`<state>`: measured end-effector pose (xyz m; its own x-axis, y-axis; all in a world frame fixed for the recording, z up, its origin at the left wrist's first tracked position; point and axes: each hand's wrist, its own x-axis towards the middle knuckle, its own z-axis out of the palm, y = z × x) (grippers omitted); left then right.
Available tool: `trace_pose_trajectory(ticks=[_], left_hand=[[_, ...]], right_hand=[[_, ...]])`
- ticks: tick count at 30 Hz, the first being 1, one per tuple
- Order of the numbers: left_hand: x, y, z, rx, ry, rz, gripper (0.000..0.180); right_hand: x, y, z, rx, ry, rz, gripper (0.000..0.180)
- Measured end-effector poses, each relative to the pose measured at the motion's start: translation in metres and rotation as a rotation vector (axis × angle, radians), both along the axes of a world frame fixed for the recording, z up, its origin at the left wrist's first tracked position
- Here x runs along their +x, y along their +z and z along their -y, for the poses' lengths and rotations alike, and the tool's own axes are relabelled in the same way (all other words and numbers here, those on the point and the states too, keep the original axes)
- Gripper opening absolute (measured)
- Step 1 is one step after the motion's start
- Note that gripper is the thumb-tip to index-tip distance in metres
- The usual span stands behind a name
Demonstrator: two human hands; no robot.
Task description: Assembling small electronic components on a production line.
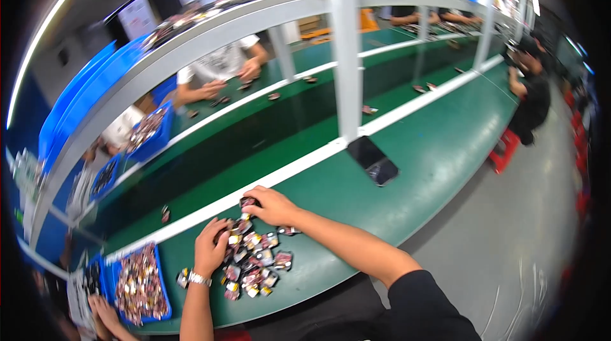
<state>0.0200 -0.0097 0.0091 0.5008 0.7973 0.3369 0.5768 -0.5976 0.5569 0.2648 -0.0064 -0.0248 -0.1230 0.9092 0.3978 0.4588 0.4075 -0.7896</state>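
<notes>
A heap of small boxy pieces (252,258), black, pink, white and yellow, lies on the green table in front of me. At the far side of the heap my right hand (275,206) grips one small dark-and-pink piece (249,201) between thumb and fingers. My left hand (210,248), with a metal-band watch on the wrist, curls at the heap's left edge. Its fingers are closed over something dark that they mostly hide. Another small piece (183,277) lies beside the left wrist.
A blue tray (167,299) full of similar pieces stands at left, near another person's hands (105,312). A black phone (374,161) lies right of the white post (347,54). Beyond the white rail, a sunken green belt carries scattered pieces; people sit across it.
</notes>
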Motion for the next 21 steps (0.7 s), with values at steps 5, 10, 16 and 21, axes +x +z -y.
trace_pose_trajectory(ticks=[5,10,16,21], left_hand=[[-0.015,0.012,0.006,-0.064,0.124,0.071,0.019],[-0.043,-0.004,-0.024,-0.087,0.236,0.317,0.022],[-0.013,0.112,-0.025,-0.031,-0.196,0.758,0.034],[0.018,0.262,0.050,-0.055,-0.792,1.012,0.084]], right_hand=[[-0.027,0.000,-0.001,0.035,0.099,0.000,0.040],[-0.033,0.015,-0.023,-0.026,0.170,-0.023,0.040],[-0.049,0.010,-0.059,-0.094,0.012,-0.204,0.037],[-0.022,-0.005,-0.064,-0.193,0.008,-0.356,0.037]])
